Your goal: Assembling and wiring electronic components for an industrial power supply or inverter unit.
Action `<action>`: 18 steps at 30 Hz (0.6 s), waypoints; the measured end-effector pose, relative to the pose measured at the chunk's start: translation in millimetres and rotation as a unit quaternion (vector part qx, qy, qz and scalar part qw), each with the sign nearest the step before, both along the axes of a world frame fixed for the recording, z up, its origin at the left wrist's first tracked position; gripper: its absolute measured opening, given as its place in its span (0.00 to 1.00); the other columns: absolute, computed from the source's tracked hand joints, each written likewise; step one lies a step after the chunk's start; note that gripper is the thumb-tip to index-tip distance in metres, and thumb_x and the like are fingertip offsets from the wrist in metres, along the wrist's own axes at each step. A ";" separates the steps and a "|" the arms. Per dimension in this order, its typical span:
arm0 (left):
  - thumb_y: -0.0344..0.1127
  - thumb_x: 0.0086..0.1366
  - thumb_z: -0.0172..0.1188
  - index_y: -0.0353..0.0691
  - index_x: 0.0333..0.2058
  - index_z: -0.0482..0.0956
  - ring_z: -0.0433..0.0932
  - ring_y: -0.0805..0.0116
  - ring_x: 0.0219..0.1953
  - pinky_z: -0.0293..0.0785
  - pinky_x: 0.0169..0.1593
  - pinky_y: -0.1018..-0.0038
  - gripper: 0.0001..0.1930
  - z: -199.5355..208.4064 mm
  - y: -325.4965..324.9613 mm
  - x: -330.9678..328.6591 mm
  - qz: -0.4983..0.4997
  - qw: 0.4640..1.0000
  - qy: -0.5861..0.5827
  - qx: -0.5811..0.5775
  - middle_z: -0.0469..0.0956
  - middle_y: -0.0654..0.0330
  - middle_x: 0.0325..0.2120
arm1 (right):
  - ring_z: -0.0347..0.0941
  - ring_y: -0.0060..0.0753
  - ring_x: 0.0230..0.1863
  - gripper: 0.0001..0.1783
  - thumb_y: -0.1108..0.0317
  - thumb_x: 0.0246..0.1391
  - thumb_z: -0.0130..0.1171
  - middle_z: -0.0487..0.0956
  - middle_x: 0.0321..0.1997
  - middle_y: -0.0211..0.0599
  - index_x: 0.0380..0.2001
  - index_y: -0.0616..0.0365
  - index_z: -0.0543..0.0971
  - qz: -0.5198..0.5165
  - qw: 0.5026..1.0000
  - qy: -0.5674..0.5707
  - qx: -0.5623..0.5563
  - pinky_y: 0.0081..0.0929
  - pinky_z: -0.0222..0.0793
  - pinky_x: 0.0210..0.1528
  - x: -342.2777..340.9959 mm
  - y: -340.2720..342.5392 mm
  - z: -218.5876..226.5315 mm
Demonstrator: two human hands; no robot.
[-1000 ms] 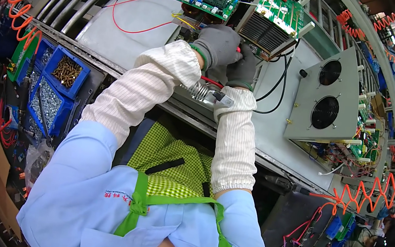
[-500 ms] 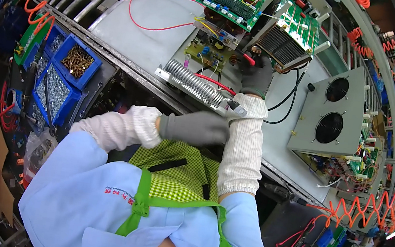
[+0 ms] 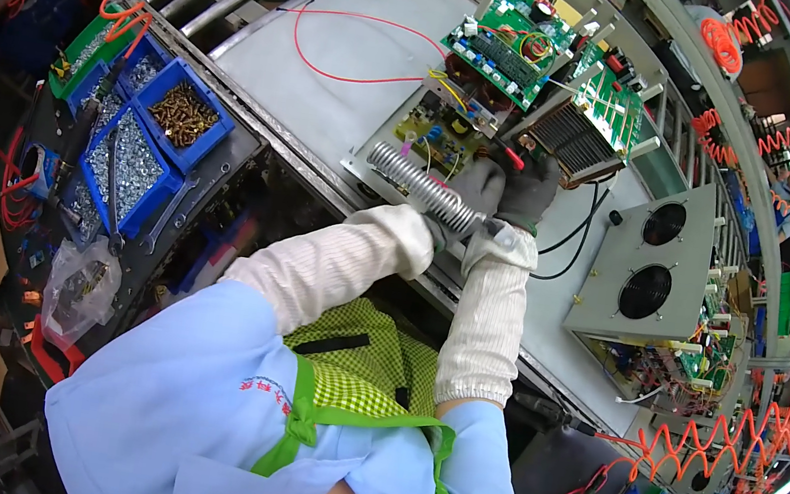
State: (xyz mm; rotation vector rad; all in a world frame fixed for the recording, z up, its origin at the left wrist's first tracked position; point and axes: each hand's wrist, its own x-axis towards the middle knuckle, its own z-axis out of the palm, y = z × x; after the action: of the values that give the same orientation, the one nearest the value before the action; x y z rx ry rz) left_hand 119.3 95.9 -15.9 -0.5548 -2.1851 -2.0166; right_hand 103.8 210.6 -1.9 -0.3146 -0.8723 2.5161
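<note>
Both my hands, in grey gloves and white ribbed sleeve covers, are side by side over the near side of an open electronic unit. My right hand has its fingers curled beside a red-sleeved cable end, which sticks out between the hands and seems gripped by it. Close against it, my left hand is closed, its fingertips hidden. A large silver coil lies in front of the left hand and partly covers it. Beyond are a small yellow-green circuit board, a green circuit board and a finned heat sink.
A grey metal box with two fans stands at the right. Blue bins of screws and wrenches are at the left. A thin red wire loops over the bench. Orange coiled hoses hang around.
My left hand has moved from in front of my apron up and forward to the unit, beside my right hand. The view has shifted, so the unit appears farther right and lower.
</note>
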 end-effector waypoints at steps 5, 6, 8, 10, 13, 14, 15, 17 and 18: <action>0.45 0.58 0.52 0.39 0.33 0.75 0.69 0.73 0.14 0.63 0.17 0.75 0.15 38.0 20.2 -21.3 -0.082 0.878 -0.446 0.152 0.74 0.62 0.18 | 0.58 0.24 0.13 0.26 0.40 0.53 0.44 0.76 0.27 0.29 0.38 0.51 0.75 0.007 0.992 -0.116 0.044 0.21 0.46 0.10 11.5 -8.0 16.9; 0.45 0.58 0.52 0.39 0.33 0.75 0.69 0.73 0.14 0.63 0.17 0.75 0.15 38.8 25.9 -22.2 -0.084 0.879 -0.445 0.149 0.74 0.62 0.18 | 0.58 0.24 0.13 0.26 0.40 0.53 0.44 0.76 0.27 0.29 0.38 0.51 0.75 0.004 0.993 -0.114 0.043 0.21 0.46 0.10 13.0 -3.2 18.9; 0.47 0.58 0.52 0.38 0.32 0.74 0.69 0.72 0.14 0.64 0.18 0.75 0.16 27.0 29.6 -28.2 -0.089 0.896 -0.401 0.170 0.73 0.62 0.17 | 0.55 0.23 0.14 0.25 0.39 0.53 0.44 0.71 0.22 0.25 0.37 0.48 0.73 0.074 0.990 -0.113 0.042 0.22 0.47 0.12 14.6 -4.6 21.2; 0.49 0.57 0.54 0.40 0.30 0.75 0.68 0.73 0.14 0.63 0.19 0.74 0.16 9.7 32.5 -33.4 -0.096 0.903 -0.372 0.194 0.72 0.63 0.16 | 0.55 0.22 0.14 0.26 0.38 0.52 0.45 0.70 0.21 0.25 0.36 0.48 0.74 0.063 0.991 -0.104 0.050 0.22 0.47 0.13 11.4 -9.2 19.1; 0.53 0.54 0.62 0.46 0.26 0.75 0.64 0.78 0.15 0.58 0.19 0.79 0.16 24.1 27.8 -39.9 -0.182 0.876 -0.419 0.154 0.69 0.70 0.16 | 0.55 0.21 0.14 0.26 0.37 0.51 0.46 0.69 0.19 0.24 0.34 0.48 0.74 0.019 0.993 -0.100 0.054 0.22 0.48 0.14 5.6 -2.5 13.4; 0.53 0.54 0.62 0.46 0.26 0.75 0.64 0.78 0.15 0.58 0.19 0.79 0.16 20.0 30.5 -47.6 -0.182 0.876 -0.419 0.153 0.69 0.70 0.16 | 0.55 0.21 0.14 0.26 0.38 0.51 0.48 0.69 0.18 0.24 0.33 0.49 0.75 -0.002 0.993 -0.110 0.049 0.21 0.48 0.15 3.5 -5.3 11.3; 0.52 0.54 0.62 0.46 0.25 0.75 0.64 0.79 0.15 0.58 0.20 0.79 0.16 14.7 34.2 -55.2 -0.201 0.889 -0.384 0.152 0.69 0.69 0.15 | 0.56 0.20 0.15 0.26 0.38 0.51 0.49 0.70 0.19 0.24 0.32 0.51 0.75 -0.003 0.994 -0.096 0.042 0.21 0.50 0.16 3.1 -5.8 10.5; 0.50 0.57 0.59 0.45 0.24 0.75 0.64 0.78 0.16 0.58 0.21 0.78 0.15 23.1 35.0 -53.8 -0.223 0.891 -0.378 0.112 0.69 0.68 0.14 | 0.57 0.20 0.15 0.26 0.39 0.51 0.49 0.71 0.19 0.24 0.32 0.52 0.75 -0.015 0.995 -0.091 0.045 0.21 0.50 0.16 3.6 -3.3 8.7; 0.50 0.57 0.59 0.45 0.24 0.75 0.64 0.78 0.16 0.58 0.21 0.78 0.15 26.8 35.1 -52.1 -0.226 0.890 -0.381 0.109 0.69 0.68 0.14 | 0.57 0.20 0.15 0.25 0.40 0.52 0.49 0.72 0.20 0.24 0.32 0.52 0.75 -0.022 0.995 -0.084 0.051 0.20 0.50 0.16 3.1 -2.5 7.5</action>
State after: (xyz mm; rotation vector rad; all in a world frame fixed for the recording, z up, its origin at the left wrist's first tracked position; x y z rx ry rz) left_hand 67.2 131.0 10.8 -0.2743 -2.2707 -3.1140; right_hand 106.9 208.0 5.6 -0.5124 -1.0414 2.4205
